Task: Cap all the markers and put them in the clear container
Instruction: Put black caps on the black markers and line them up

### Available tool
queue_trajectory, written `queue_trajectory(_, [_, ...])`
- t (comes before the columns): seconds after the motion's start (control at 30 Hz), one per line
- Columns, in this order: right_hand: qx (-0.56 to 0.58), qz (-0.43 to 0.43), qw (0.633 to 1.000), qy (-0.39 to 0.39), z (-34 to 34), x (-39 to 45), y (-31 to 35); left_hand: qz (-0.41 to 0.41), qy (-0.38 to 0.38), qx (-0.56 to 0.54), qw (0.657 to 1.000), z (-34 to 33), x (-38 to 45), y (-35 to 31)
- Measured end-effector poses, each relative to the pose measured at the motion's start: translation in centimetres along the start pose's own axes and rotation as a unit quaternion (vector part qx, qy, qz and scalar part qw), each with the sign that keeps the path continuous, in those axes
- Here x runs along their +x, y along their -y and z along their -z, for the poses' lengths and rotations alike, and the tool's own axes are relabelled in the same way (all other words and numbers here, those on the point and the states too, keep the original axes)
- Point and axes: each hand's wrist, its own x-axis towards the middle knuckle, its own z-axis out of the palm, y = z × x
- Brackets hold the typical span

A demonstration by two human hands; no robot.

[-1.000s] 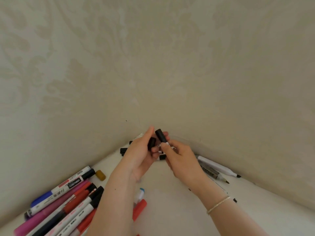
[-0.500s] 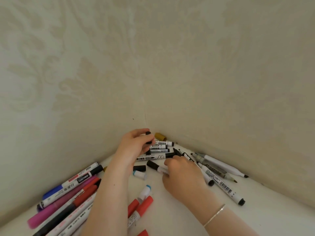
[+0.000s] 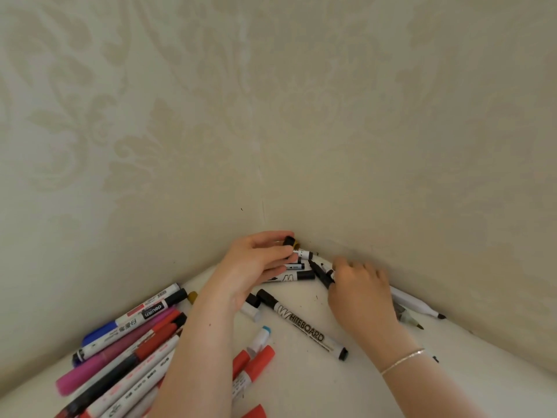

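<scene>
While the whiteboard marker (image 3: 302, 321) lies capped on the white table (image 3: 316, 393), the left hand (image 3: 256, 263) beyond it pinches a black cap (image 3: 289, 240) at the wall corner. Right of the marker, the right hand (image 3: 360, 292) grips a black pen (image 3: 320, 274). Left of it lies a marker pile (image 3: 126, 342).
</scene>
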Motion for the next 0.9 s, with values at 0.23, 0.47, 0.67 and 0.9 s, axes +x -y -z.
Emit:
queue_trajectory(0.23, [0.114, -0.043, 0.992, 0.029, 0.1, 0.7, -1.0, -0.013, -0.012, 0.025, 1.000, -0.3, 0.0, -0.2])
queue_trajectory(0.47, [0.075, -0.019, 0.995, 0.056, 0.1, 0.4, -0.7, -0.053, -0.012, 0.085, 0.995, -0.1, -0.1, -0.3])
queue_trajectory(0.67, [0.291, -0.041, 0.954, -0.058, 0.8, 1.0, -0.3, -0.076, -0.025, 0.087, 0.993, -0.1, -0.2, -0.5])
queue_trajectory(0.9, [0.489, 0.018, 0.871, -0.043, 2.4, 0.1, 1.3, -0.140, -0.098, 0.158, 0.973, -0.1, -0.1, -1.1])
